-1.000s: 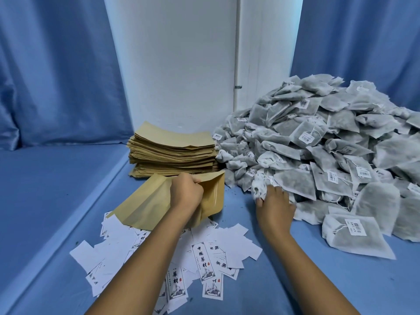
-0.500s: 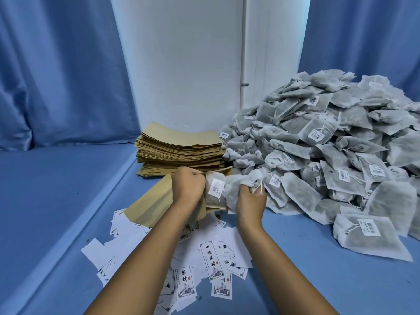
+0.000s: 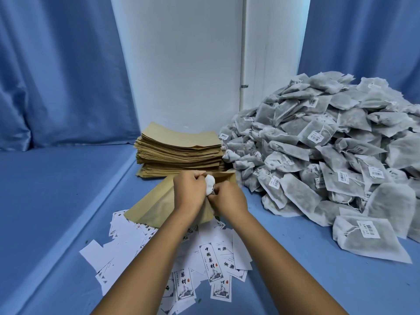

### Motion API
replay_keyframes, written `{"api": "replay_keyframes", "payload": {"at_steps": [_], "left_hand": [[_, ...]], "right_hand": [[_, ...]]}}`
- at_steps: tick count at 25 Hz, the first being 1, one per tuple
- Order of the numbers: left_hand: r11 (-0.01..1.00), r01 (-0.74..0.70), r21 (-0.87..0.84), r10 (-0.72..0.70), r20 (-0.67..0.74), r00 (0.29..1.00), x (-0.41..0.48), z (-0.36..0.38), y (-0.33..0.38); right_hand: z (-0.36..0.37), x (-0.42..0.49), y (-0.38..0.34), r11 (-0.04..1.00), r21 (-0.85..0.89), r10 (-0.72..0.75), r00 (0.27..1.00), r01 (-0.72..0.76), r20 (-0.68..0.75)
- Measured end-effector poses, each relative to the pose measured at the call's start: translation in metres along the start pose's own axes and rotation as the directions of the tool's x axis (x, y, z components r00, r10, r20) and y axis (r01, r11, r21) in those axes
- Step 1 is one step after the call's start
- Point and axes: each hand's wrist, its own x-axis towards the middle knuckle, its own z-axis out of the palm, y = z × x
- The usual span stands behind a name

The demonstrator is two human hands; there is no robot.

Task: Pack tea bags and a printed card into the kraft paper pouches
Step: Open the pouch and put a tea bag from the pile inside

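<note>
The left hand (image 3: pixel 189 194) gripped the mouth of the open kraft pouch (image 3: pixel 156 206) above the printed cards (image 3: pixel 211 262) near the blue surface's front edge, while the right hand (image 3: pixel 228 198), fingers curled, pinched a bunched tea bag (image 3: pixel 209 184) at that opening. The mouth would best be held wide while the bag was pushed fully down. Half a second before, the bags were still outside the pouch, beside the pile of tea bags (image 3: pixel 329 160).

two bare forearms, bare hands (image 3: pixel 211 196), no sleeves

I face a white wall (image 3: pixel 181 64) with a vertical white pipe (image 3: pixel 244 53) clipped to it, blue curtains (image 3: pixel 56 71) on both sides, and blue cloth surface (image 3: pixel 56 189) below.
</note>
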Motion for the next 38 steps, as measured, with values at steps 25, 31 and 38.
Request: {"api": "replay_keyframes", "payload": {"at_steps": [25,31,38], "left_hand": [[0.940,0.025,0.340,-0.056,0.081,0.995,0.016,-0.001,0.029],[0.950,0.054,0.307,-0.076,0.061,0.995,0.006,0.007,0.022],[0.957,0.082,0.279,-0.091,0.021,0.996,0.014,0.010,0.023]], "right_hand": [[-0.031,0.016,0.016,0.995,-0.088,-0.001,0.924,-0.036,-0.382],[-0.047,0.023,0.121,0.726,-0.434,0.483,0.844,-0.534,-0.232],[-0.038,0.011,0.122,0.817,-0.398,0.176,0.838,-0.417,-0.517]]}}
